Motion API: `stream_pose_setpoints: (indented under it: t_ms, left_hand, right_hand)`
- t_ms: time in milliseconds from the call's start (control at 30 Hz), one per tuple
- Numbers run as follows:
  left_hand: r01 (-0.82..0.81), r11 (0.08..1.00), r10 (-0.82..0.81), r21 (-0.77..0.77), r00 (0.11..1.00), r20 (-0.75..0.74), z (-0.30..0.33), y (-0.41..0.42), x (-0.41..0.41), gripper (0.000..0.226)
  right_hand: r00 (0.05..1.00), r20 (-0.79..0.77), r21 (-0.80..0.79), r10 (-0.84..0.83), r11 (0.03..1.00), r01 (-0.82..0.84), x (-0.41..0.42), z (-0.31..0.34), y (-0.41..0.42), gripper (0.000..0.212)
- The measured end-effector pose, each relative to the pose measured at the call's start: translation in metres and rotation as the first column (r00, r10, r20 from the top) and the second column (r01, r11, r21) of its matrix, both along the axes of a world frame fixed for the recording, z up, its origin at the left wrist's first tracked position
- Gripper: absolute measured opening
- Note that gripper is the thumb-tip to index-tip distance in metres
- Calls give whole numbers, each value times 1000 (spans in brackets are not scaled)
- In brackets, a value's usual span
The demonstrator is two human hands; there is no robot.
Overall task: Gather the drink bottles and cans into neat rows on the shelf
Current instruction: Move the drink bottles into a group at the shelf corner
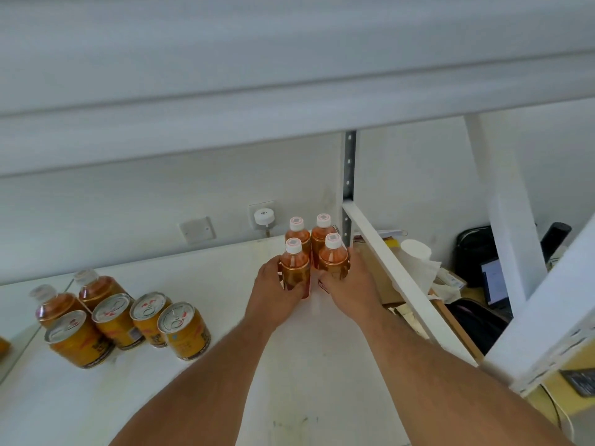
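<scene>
Several amber drink bottles with white caps stand in a tight square at the back right of the white shelf (225,284). My left hand (277,294) wraps the front left bottle (294,268). My right hand (347,288) wraps the front right bottle (333,257). Two more bottles (297,231) stand right behind them against the wall. At the left of the shelf stand several orange cans (183,329), bunched in a loose row, with two amber bottles (96,286) behind them.
A shelf board above (289,91) hangs low over the work area. A metal upright (349,175) and the shelf's right edge rail (402,281) bound the bottles' corner. Wall sockets (262,217) sit behind. Beyond the rail lie a desk, paper roll (415,252) and laptop.
</scene>
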State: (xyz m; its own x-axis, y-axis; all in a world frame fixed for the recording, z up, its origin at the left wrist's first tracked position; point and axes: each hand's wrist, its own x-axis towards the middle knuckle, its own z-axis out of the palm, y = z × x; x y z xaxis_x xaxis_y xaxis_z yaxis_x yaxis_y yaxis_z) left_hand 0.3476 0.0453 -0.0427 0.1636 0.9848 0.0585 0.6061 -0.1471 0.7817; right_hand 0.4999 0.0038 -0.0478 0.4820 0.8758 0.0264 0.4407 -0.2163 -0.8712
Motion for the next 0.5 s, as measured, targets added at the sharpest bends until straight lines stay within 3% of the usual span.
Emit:
stream_pose_setpoints:
  t_ms: [67,200,500]
  left_hand:
    - [-10,1000,10,-18,1000,-8,1,2,2,68]
    - [-21,999,20,-30,999,-45,3,3,9,58]
    - [-18,995,11,-99,997,-71,4,9,10,58]
  right_hand:
    - [999,48,-13,5,1000,-4,0,1,-2,52]
    - [995,99,-50,-15,999,20,0,6,-3,56]
    - [999,3,-143,-44,989,44,-3,8,-3,55]
